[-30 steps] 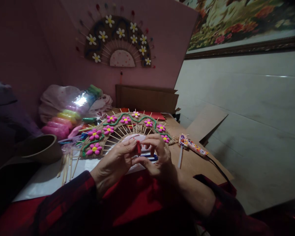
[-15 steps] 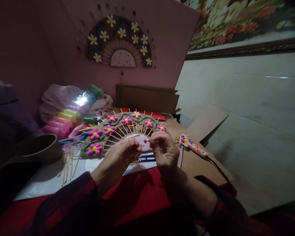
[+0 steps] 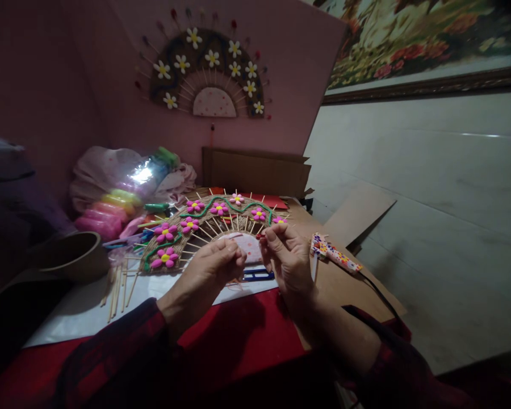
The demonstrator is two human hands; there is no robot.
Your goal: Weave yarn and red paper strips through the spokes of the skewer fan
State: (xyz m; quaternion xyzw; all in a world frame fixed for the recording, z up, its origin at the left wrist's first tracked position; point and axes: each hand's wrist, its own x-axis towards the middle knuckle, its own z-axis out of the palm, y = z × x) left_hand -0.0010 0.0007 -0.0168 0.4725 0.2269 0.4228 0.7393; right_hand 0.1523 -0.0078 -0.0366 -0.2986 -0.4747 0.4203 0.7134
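Note:
My left hand (image 3: 210, 266) is closed in a pinch, thumb against the fingers; whatever lies between them is too small to make out. Facing it, my right hand (image 3: 290, 258) pinches a small dark red piece (image 3: 260, 236) at its fingertips. Both hands are raised in front of a fan-shaped decoration (image 3: 205, 232) of wound twine and thin sticks. Pink clay flowers (image 3: 165, 258) with yellow centres and a wavy green strand (image 3: 234, 208) decorate its band. A half-round pale panel (image 3: 249, 247) with red dots forms its centre, partly hidden by my hands.
Loose sticks (image 3: 118, 292) and a round brown container (image 3: 74, 255) lie left. Bagged coloured clay (image 3: 106, 216) is piled behind. A flower-patterned glue gun (image 3: 334, 254) with a cord rests right, on cardboard (image 3: 353, 289). A blue tool (image 3: 258, 275) lies below the panel. A similar fan (image 3: 208, 74) hangs behind.
My right hand has turned and shifted slightly right, and the red piece sits closer to its fingertips. My left fingers are drawn more tightly together. The fan stays in place.

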